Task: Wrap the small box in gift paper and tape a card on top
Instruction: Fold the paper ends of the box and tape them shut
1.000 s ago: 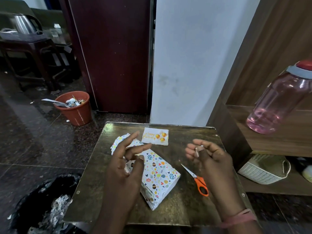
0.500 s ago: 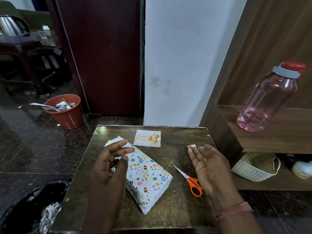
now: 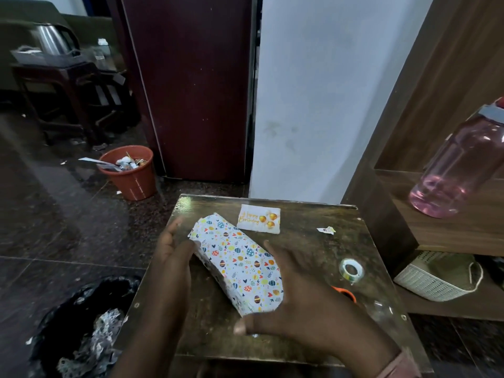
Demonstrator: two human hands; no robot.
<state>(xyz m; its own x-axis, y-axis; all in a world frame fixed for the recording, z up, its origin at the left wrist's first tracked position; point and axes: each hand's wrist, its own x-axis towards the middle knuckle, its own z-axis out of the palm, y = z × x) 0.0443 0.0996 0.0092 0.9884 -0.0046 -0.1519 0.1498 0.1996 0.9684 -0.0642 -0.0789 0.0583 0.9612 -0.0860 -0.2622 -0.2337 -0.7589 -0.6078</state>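
Head view is showing the small box in egg-patterned white gift paper [image 3: 240, 266] lying mid-tabletop, seemingly wrapped. Left hand [image 3: 174, 252] and right hand [image 3: 294, 304], both spread wide, are flanking it. White birthday card [image 3: 259, 219] near the far edge is awaiting taping.

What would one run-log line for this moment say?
stage: box wrapped | left hand, right hand: flank wrapped box | card: untaped on table

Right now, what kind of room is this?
Probably a room at home, not a workshop: a kettle on a stand, an orange bin on the dark stone floor, and a pink bottle on a wooden shelf.
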